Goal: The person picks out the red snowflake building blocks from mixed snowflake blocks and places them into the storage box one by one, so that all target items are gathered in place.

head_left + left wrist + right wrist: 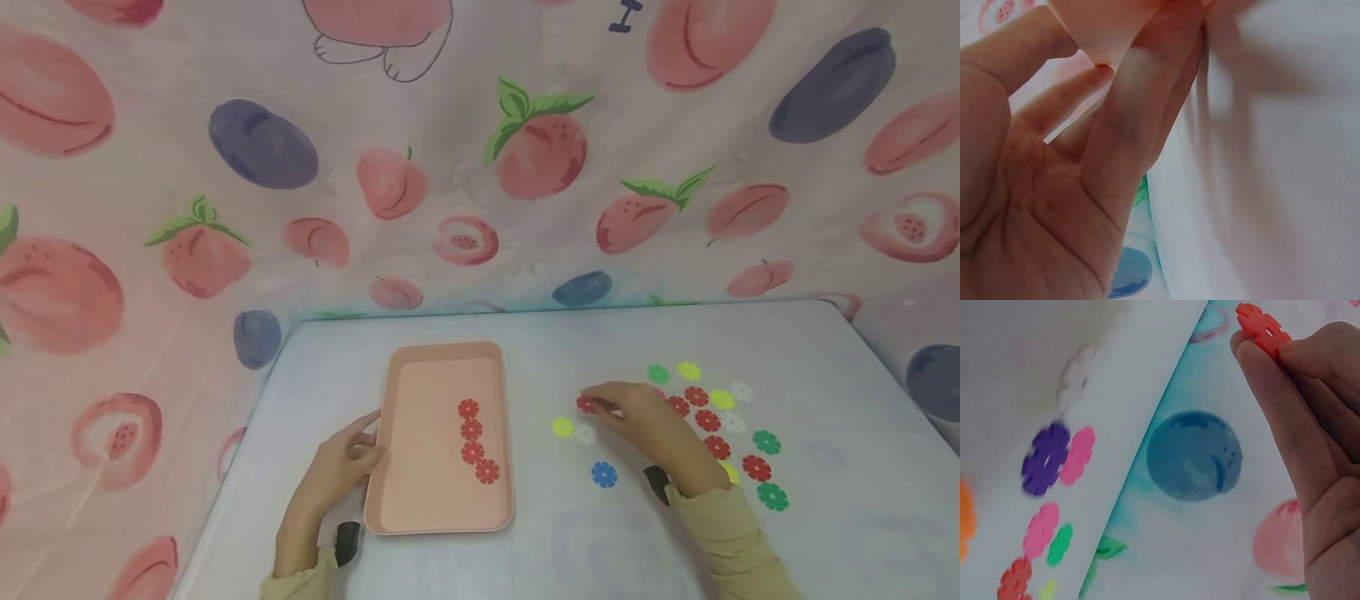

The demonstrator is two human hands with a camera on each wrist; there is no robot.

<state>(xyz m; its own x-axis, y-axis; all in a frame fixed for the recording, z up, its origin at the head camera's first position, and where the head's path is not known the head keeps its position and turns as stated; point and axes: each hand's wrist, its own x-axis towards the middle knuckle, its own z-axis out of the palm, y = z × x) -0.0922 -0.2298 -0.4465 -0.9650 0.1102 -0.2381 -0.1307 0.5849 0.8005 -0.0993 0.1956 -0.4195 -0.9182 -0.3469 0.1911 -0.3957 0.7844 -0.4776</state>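
Note:
A pink tray lies on the table with several red flower-shaped pieces in a joined-looking line inside it. At its left rim, my left hand holds the edge; in the left wrist view the hand has its fingers and thumb around the tray's wall. Right of the tray, my right hand pinches a red piece above the table. The right wrist view shows this red piece between thumb and fingertips of the hand.
To the right lie loose red, green, yellow and white pieces. A blue piece and a yellow one are between them and the tray. Fruit-printed cloth hangs behind the table. Purple and pink pieces appear in the right wrist view.

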